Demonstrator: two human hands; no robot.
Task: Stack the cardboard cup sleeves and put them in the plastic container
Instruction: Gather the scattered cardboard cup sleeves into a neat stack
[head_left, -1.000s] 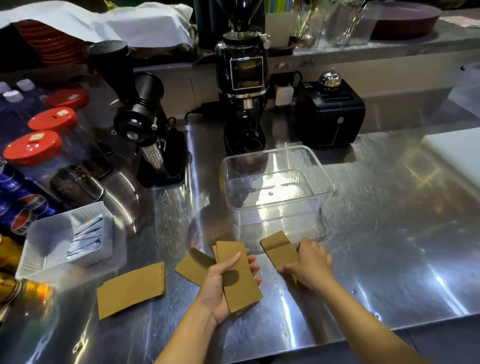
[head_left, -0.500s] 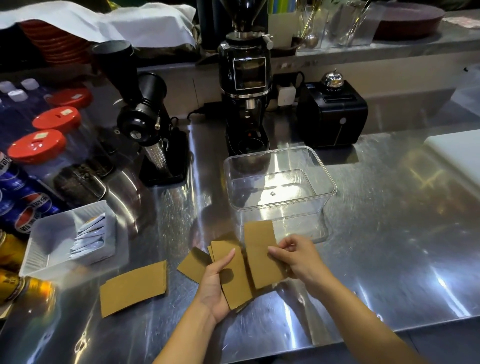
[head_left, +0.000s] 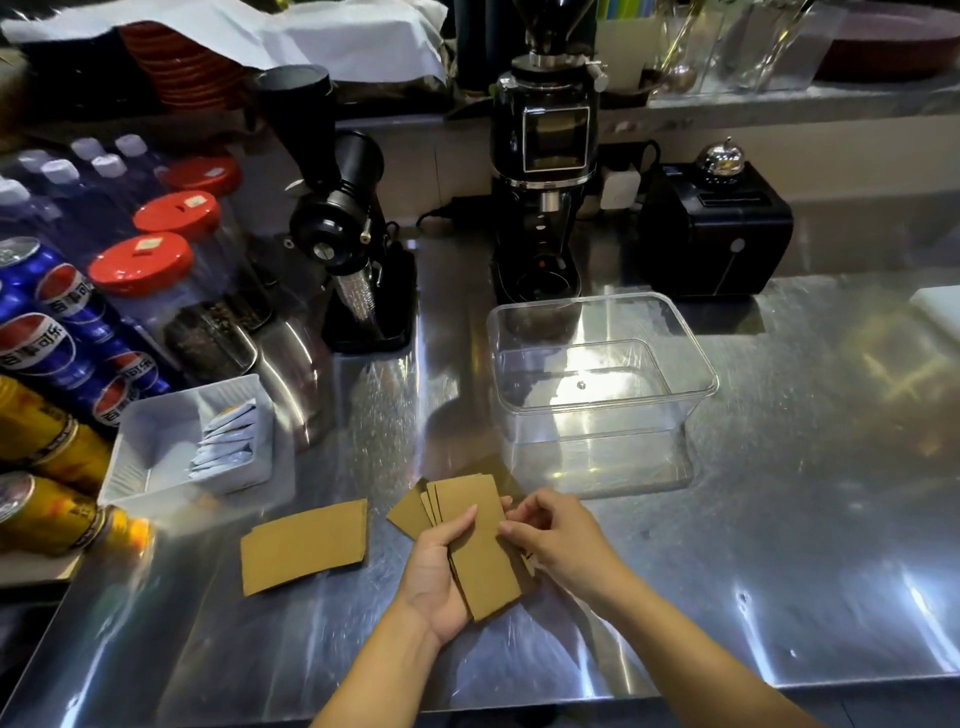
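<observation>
My left hand (head_left: 436, 577) holds a small stack of brown cardboard cup sleeves (head_left: 480, 556) from below, thumb across the top one. My right hand (head_left: 558, 540) pinches the right edge of that same stack. One sleeve (head_left: 408, 512) sticks out from under the stack on the steel counter. Another sleeve (head_left: 304, 543) lies flat and alone to the left. The clear plastic container (head_left: 696, 358) stands empty just beyond the hands, slightly to the right.
A white tray (head_left: 156, 441) with sachets sits at the left, beside drink cans (head_left: 47, 343) and red-lidded jars (head_left: 140, 265). Two black grinders (head_left: 348, 244) (head_left: 543, 171) and a black box with a bell (head_left: 717, 228) line the back. A white board (head_left: 940, 306) lies far right.
My right hand picked a sleeve off the counter on the right, carried it left and laid it on the stack in my left hand. The camera view shifted slightly.
</observation>
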